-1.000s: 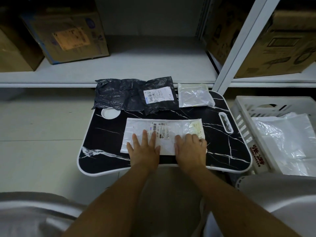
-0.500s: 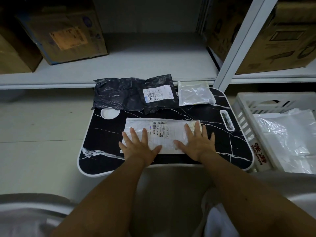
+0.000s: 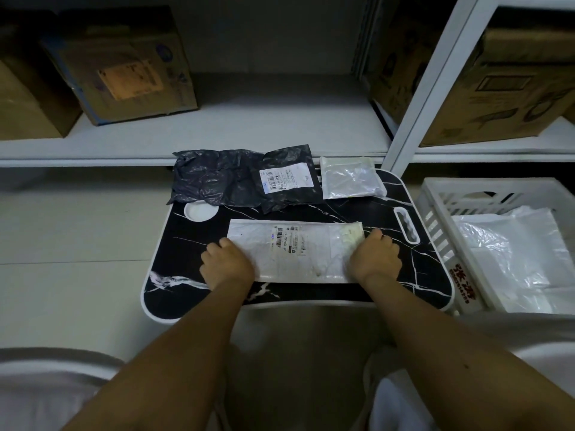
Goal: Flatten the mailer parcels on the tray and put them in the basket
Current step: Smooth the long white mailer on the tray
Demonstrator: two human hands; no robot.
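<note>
A white mailer [image 3: 298, 250] with a barcode label lies flat on the black marble-pattern tray [image 3: 429, 275]. My left hand [image 3: 225, 265] grips its left end with curled fingers. At the right end my right hand [image 3: 375, 259] does the same. Along the tray's far edge lie a crumpled black mailer [image 3: 214, 181], a black mailer with a white label [image 3: 289, 181] and a small clear pouch [image 3: 350, 177]. The white slatted basket [image 3: 435, 209] stands to the right of the tray with white mailers [image 3: 510, 253] inside.
Behind the tray runs a white shelf [image 3: 264, 126] with cardboard boxes [image 3: 121, 63] on the left. A white shelf post [image 3: 435, 79] rises at the tray's far right corner, with more cardboard boxes [image 3: 513, 85] beyond. My knees frame the bottom of the view.
My hands have slid outward from pressing flat on the middle of the white mailer to its two ends, where the fingers now curl round the edges.
</note>
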